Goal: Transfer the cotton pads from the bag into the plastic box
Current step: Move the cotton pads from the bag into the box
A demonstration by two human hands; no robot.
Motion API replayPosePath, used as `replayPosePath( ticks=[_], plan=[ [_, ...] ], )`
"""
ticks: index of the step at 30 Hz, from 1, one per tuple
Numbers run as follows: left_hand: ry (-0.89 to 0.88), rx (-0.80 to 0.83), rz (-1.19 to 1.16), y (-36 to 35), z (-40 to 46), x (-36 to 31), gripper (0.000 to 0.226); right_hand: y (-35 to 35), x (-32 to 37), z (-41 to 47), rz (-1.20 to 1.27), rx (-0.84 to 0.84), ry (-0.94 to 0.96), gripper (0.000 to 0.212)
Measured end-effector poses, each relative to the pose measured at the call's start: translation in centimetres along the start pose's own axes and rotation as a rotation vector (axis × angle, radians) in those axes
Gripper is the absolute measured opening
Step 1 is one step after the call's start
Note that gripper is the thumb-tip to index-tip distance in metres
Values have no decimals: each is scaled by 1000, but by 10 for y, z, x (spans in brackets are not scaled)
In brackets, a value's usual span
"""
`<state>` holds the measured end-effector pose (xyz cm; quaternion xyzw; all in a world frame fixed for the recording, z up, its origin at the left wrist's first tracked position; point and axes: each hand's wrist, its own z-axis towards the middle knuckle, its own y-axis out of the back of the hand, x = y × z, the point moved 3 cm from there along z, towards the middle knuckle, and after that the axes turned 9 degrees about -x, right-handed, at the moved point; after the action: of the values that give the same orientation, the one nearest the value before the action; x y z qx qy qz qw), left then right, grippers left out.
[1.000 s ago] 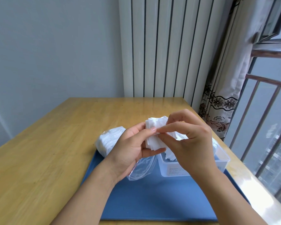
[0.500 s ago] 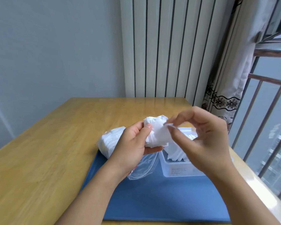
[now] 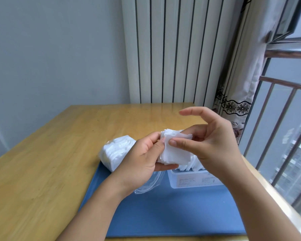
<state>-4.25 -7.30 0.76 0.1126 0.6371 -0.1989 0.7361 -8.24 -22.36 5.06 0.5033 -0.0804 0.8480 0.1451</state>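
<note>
My left hand (image 3: 142, 159) grips a stack of white square cotton pads (image 3: 174, 150) above the blue mat. On the front pad rests the thumb of my right hand (image 3: 208, 141), which pinches the stack's right side while the index finger stays raised. Under the right hand stands the clear plastic box (image 3: 193, 180) with several pads inside. A clear bag (image 3: 118, 152) still holding white pads lies to the left of my left hand. Its loose open end (image 3: 149, 185) hangs below that hand.
A blue mat (image 3: 172, 214) lies on the wooden table (image 3: 50, 162) under the box and bag. A white ribbed radiator stands behind the table. To the right hang a curtain and a barred window, close to the table's right edge.
My right hand drew away with a thin pad, then returned to the stack, and now its thumb lies on the front pad. The stack in my left hand turned its flat face toward me.
</note>
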Motion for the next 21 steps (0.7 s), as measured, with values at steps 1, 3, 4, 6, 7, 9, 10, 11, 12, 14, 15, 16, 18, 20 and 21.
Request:
replayPosePath(
  ticks=[1,3,4,6,7,9,10,11,12,14,15,16,18,20,21],
  plan=[
    [2,2,-9,-1,0,0,34,-1,-1,0,-6,-2,-1,59],
    [1,4,-13,-1,0,0,33,-1,-2,0,-35,-5,6,60],
    [-3,3,-6,-1,0,0,33,-1,-2,1,-51,-6,14,61],
    [-8,-7,15,1,0,-1,33,-1,-4,2,-70,-1,28,61],
    [-7,-11,24,2,0,-1,33,-1,-4,2,-73,3,32,61],
    [-4,-11,38,3,1,-1,32,0,-5,3,-80,13,37,61],
    [-3,-12,45,3,1,-1,32,2,-6,4,-87,21,36,62],
    [-3,-15,49,4,1,0,32,3,-6,4,-94,32,33,63],
    [-2,-17,51,4,1,0,32,4,-6,5,-103,43,31,64],
    [-2,-15,53,5,1,0,32,5,-6,6,-112,57,31,65],
    [0,-8,53,5,1,0,33,5,-7,6,-113,57,32,66],
    [3,-2,48,5,1,0,33,5,-8,6,-111,56,35,66],
    [7,8,22,5,0,-1,34,4,-9,6,-99,46,40,65],
    [10,22,-7,4,0,-2,38,4,-11,6,-83,34,45,64],
    [8,32,-11,3,0,-3,40,4,-11,6,-74,28,51,63]
  ],
)
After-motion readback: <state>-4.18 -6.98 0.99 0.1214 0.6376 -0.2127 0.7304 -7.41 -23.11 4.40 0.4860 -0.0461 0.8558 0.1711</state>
